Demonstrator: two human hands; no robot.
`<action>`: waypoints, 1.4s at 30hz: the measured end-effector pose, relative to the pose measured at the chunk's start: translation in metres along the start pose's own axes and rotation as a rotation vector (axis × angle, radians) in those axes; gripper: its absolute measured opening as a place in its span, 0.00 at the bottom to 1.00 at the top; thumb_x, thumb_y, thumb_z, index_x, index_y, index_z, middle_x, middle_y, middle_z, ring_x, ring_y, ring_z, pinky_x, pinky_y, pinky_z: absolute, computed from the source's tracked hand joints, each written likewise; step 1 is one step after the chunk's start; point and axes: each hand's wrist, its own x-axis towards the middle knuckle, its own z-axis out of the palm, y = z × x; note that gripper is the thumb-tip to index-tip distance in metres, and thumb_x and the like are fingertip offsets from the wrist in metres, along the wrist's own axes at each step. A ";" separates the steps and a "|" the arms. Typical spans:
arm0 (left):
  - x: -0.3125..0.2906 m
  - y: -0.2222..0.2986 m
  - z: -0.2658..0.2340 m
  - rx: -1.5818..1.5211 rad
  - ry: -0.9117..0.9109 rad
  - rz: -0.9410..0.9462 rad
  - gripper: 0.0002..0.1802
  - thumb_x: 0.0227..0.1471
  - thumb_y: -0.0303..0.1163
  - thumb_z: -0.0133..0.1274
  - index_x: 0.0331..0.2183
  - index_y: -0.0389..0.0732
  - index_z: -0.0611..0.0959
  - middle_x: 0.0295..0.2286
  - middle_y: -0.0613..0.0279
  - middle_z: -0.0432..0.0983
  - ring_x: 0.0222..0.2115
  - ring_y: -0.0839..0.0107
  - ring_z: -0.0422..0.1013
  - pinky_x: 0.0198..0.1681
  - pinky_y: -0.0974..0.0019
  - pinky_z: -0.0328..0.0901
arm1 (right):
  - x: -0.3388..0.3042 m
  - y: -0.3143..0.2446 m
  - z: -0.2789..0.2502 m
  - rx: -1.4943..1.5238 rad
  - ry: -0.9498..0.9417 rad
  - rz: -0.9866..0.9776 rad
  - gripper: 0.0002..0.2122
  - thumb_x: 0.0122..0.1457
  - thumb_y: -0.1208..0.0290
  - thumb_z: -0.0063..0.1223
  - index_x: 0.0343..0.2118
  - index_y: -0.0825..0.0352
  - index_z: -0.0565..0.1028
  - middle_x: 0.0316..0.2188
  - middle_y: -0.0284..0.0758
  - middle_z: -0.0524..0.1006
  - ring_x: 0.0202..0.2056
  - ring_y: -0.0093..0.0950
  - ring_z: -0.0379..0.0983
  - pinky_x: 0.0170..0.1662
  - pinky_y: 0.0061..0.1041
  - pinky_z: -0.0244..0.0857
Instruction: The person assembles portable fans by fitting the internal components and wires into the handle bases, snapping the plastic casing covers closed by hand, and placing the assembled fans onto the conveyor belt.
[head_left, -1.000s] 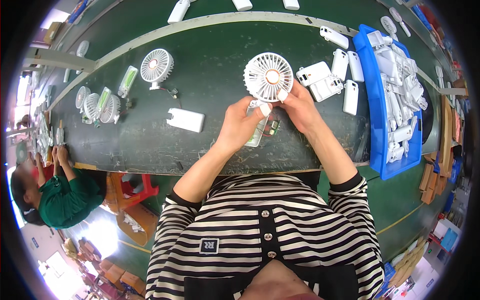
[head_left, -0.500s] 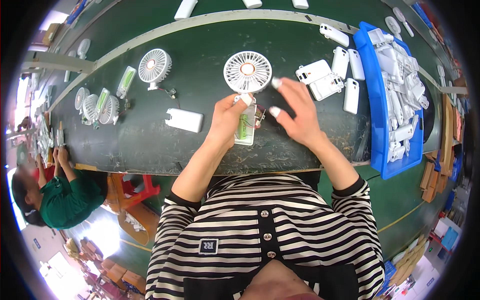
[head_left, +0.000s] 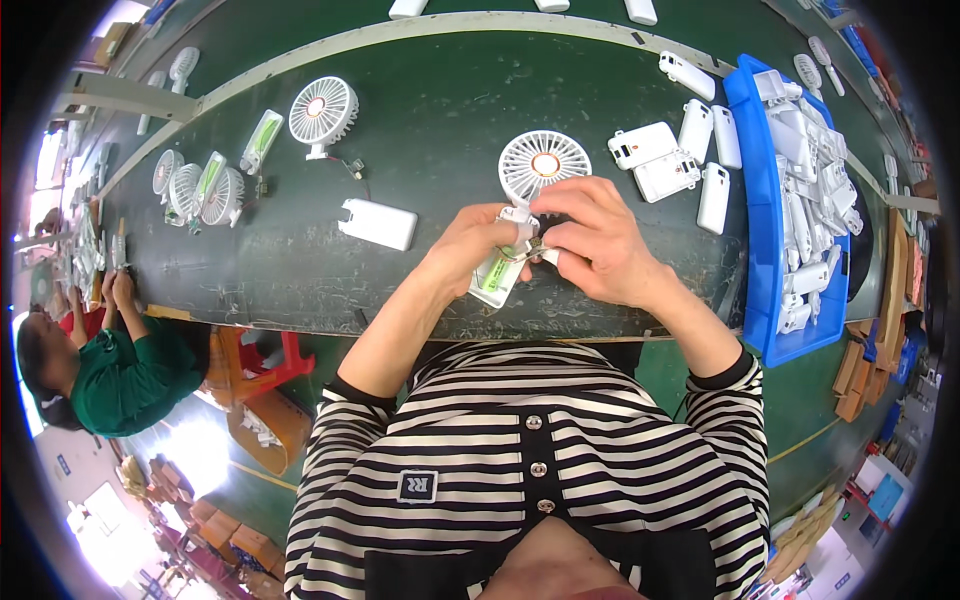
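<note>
A small white handheld fan (head_left: 520,168) lies in front of me, its round grille pointing away and its handle half toward me. The open handle shell (head_left: 490,297) has a green battery (head_left: 495,268) inside. My left hand (head_left: 462,248) is closed around the upper handle, thumb near the neck. My right hand (head_left: 612,250) is closed too, its fingers bent at a small circuit board (head_left: 536,243) with thin wires beside the shell. White covers sit on some fingertips. A loose white handle cover (head_left: 378,224) rests left of my left hand.
Another fan head (head_left: 322,112) with trailing wires stands farther left, near more fans and battery-filled shells (head_left: 262,140). White casings (head_left: 655,160) lie to the right, beside a blue bin (head_left: 757,250) heaped with white parts. A person in green (head_left: 140,375) sits at the far left.
My right hand has come in from the right, and its spread fingers have closed at the circuit board. The fan has shifted right and tilted, with my left hand still on it.
</note>
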 end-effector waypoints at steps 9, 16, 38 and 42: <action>0.001 -0.011 0.013 -0.095 0.004 0.191 0.17 0.47 0.28 0.40 0.40 0.32 0.70 0.31 0.54 0.74 0.27 0.67 0.73 0.31 0.66 0.70 | -0.004 -0.004 0.014 -0.280 0.200 0.049 0.08 0.31 0.78 0.52 0.20 0.68 0.70 0.35 0.36 0.71 0.39 0.35 0.67 0.44 0.40 0.57; 0.006 -0.013 0.030 -0.345 0.298 0.145 0.18 0.54 0.40 0.38 0.38 0.36 0.73 0.32 0.57 0.72 0.32 0.69 0.70 0.34 0.65 0.67 | -0.013 -0.004 0.035 -0.392 0.374 -0.001 0.09 0.30 0.78 0.52 0.20 0.68 0.71 0.35 0.37 0.72 0.39 0.35 0.68 0.47 0.45 0.54; 0.003 -0.002 0.025 -0.296 0.174 0.135 0.17 0.55 0.39 0.38 0.38 0.36 0.73 0.30 0.62 0.73 0.29 0.73 0.71 0.30 0.67 0.66 | -0.007 0.006 0.017 -0.002 0.191 0.184 0.08 0.39 0.82 0.50 0.26 0.70 0.70 0.31 0.36 0.70 0.31 0.34 0.69 0.33 0.30 0.63; -0.002 0.004 0.031 -0.291 0.196 0.116 0.17 0.55 0.39 0.38 0.39 0.37 0.72 0.32 0.62 0.73 0.31 0.72 0.70 0.32 0.65 0.66 | -0.001 0.006 0.009 0.075 0.147 0.222 0.07 0.40 0.87 0.46 0.26 0.74 0.69 0.32 0.40 0.70 0.30 0.34 0.70 0.30 0.25 0.64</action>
